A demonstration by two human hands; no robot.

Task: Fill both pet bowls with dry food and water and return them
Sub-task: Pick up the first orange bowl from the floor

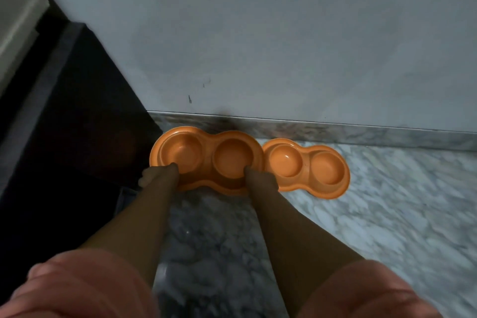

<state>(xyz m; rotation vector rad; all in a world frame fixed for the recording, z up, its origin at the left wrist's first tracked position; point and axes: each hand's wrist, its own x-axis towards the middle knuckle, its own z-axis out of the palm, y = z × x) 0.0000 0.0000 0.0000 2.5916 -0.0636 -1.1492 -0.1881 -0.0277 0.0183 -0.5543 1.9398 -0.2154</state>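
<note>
Two orange double pet bowls sit at the foot of the wall on a marble floor. The larger bowl (206, 156) is on the left, its near edge gripped by both hands. My left hand (157, 175) holds the near rim by the left cup, thumb on top. My right hand (262, 178) holds the near rim by the right cup, thumb over the cup's edge. Both cups look empty. The smaller orange bowl (307, 168) lies on the floor just to the right, touching or nearly touching the larger one, with nothing in either cup.
A grey wall (284, 46) with a marble skirting (335, 133) runs behind the bowls. A dark piece of furniture or door (64, 124) stands at the left. White-grey marble floor (387, 214) spreads to the right and towards me.
</note>
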